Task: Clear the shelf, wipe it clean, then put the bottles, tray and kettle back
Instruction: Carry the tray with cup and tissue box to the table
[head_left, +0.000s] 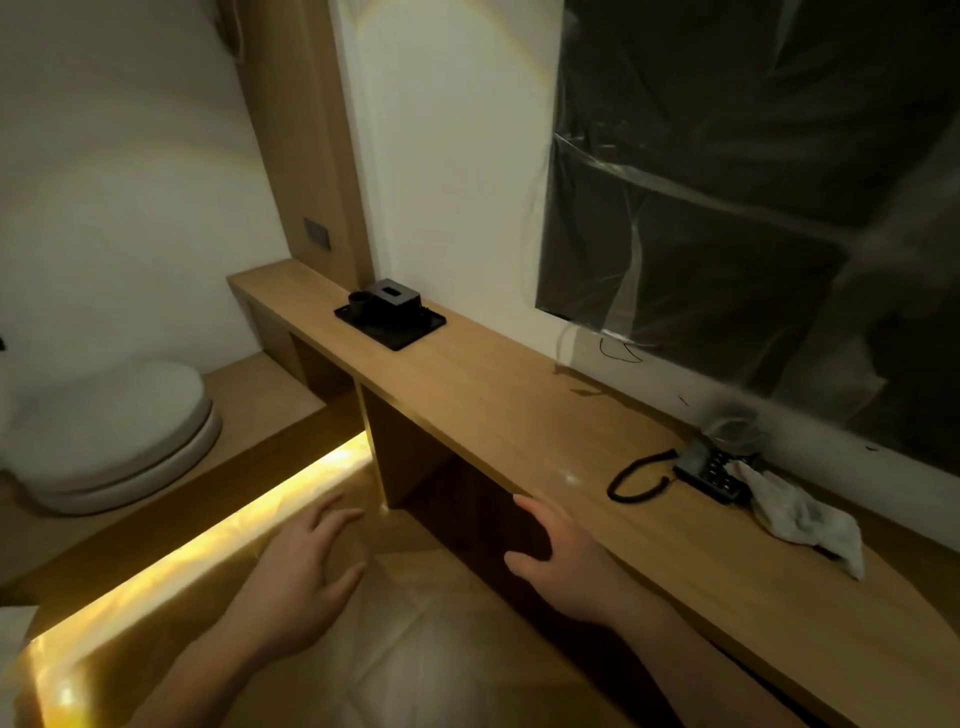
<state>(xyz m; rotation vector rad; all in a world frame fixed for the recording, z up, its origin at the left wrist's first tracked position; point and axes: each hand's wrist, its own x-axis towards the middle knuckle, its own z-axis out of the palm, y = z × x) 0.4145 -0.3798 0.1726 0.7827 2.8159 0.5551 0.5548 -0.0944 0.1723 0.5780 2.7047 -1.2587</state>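
Observation:
A long wooden shelf (498, 395) runs from the far left to the near right along the wall. A black tray (397, 330) sits on its far part with a black box (392, 297) and a small dark cup (358, 300) on it. A crumpled white cloth (802, 517) lies on the shelf at the right. My left hand (306, 566) hovers with spread fingers below the shelf's front edge, holding nothing. My right hand (558, 556) is beside the shelf's front edge, fingers relaxed and empty. No bottles or kettle are in view.
A black telephone (714, 470) with a coiled cord (636, 478) sits on the shelf next to the cloth. A plastic-wrapped dark screen (727, 208) hangs on the wall above. A white toilet (109, 436) stands at the left. A lit strip (197, 551) glows along a low ledge.

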